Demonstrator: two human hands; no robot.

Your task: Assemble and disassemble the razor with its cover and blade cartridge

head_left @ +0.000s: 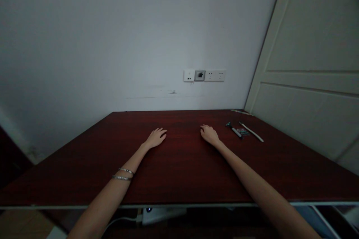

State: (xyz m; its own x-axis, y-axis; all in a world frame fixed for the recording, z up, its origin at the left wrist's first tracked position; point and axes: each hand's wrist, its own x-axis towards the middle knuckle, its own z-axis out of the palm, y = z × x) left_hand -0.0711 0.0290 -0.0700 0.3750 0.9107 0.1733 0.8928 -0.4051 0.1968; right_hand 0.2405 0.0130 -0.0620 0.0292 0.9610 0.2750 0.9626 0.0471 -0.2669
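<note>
My left hand (156, 137) rests palm down on the dark red tabletop (179, 171), its fingers spread and holding nothing. Across from it, my right hand (209, 133) also lies on the table, with its fingers loosely bent, somewhat apart and nothing visible in them. To the right of that hand, without touching it, lies what looks like a razor (235, 131) with a dark head and a light grey handle. Beside the razor are a small clear packet (243, 132), whose contents are too small to make out, and a long thin white stick-like thing (254, 133).
A white wall with a row of sockets (214, 75) rises behind the table. A pale panelled door (308, 63) stands along the right side. A flat strip (241, 112) lies at the far right corner. Below the front edge are a white box (164, 216) and a cable (120, 219).
</note>
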